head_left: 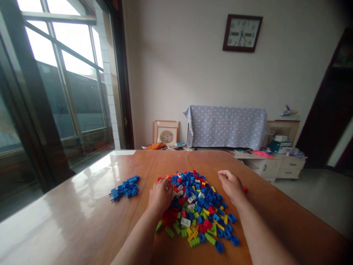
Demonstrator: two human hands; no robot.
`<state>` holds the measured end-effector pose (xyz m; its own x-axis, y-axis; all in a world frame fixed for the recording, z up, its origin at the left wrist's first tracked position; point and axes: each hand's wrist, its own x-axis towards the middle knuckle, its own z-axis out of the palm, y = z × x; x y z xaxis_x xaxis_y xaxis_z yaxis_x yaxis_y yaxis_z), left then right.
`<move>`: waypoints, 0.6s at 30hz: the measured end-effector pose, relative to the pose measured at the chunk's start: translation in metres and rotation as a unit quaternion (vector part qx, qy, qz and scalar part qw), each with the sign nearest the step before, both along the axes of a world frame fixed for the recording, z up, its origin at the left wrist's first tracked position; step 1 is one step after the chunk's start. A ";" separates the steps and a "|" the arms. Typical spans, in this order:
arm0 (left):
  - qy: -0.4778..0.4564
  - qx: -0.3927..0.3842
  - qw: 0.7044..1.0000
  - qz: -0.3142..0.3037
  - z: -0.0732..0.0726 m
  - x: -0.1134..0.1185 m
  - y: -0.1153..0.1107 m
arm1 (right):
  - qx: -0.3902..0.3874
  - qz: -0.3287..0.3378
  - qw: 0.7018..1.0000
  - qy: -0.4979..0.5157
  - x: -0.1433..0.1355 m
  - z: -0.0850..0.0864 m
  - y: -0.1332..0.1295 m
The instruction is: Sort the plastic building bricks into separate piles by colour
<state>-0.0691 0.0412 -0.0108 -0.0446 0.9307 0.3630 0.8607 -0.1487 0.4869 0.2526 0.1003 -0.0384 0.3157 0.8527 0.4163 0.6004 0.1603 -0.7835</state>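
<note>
A large heap of mixed building bricks (193, 198) in blue, red, green, yellow and white lies on the wooden table (104, 221). My left hand (161, 193) is at the heap's left edge with its fingers curled over some bricks; what it grips, if anything, is hidden. To the right of the heap, my right hand (230, 183) is held closed, its fingers pressed together, and I cannot make out anything in it. A small red piece (245, 189) shows just beyond my right wrist. Blue bricks (125, 188) form a separate small group left of the heap.
Behind the table's far edge stand a cloth-covered object (226, 127), a framed picture (167, 135) and a low white cabinet (289, 167) with boxes on it. A clock (242, 33) hangs on the wall. Large windows are at the left.
</note>
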 end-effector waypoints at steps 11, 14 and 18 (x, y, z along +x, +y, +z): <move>0.029 -0.066 0.994 -0.083 0.001 0.013 -0.021 | -0.002 0.084 0.996 -0.025 -0.051 0.001 -0.008; 0.032 -0.083 0.992 -0.088 0.003 0.014 -0.025 | 0.006 0.093 0.994 -0.052 -0.068 0.013 -0.008; 0.035 -0.083 0.992 -0.087 0.000 0.014 -0.025 | -0.036 0.108 0.988 -0.102 -0.090 0.022 0.004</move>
